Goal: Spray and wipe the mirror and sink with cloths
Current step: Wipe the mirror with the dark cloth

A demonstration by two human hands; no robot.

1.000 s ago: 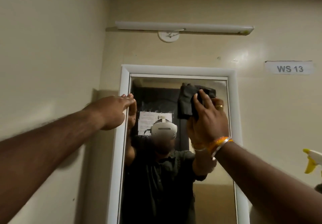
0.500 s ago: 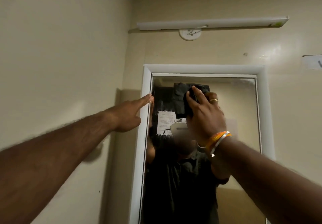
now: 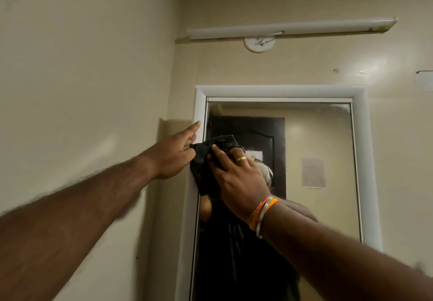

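Note:
A tall mirror (image 3: 323, 150) in a white frame (image 3: 281, 89) hangs on the beige wall. My right hand (image 3: 236, 178) presses a dark cloth (image 3: 203, 167) flat against the glass near the mirror's left edge, fingers spread over it. My left hand (image 3: 175, 153) reaches to the frame's left side, with its straight fingertips touching the white frame just above and left of the cloth. The sink and the spray bottle are out of view.
A tube light (image 3: 290, 27) is mounted on the wall above the mirror. The left wall (image 3: 82, 89) meets the mirror wall close beside the frame. A sign's edge (image 3: 425, 80) shows at far right.
My right hand has slid the cloth left and down across the glass to the mirror's left edge. My left hand stays on the frame, and the view has shifted left.

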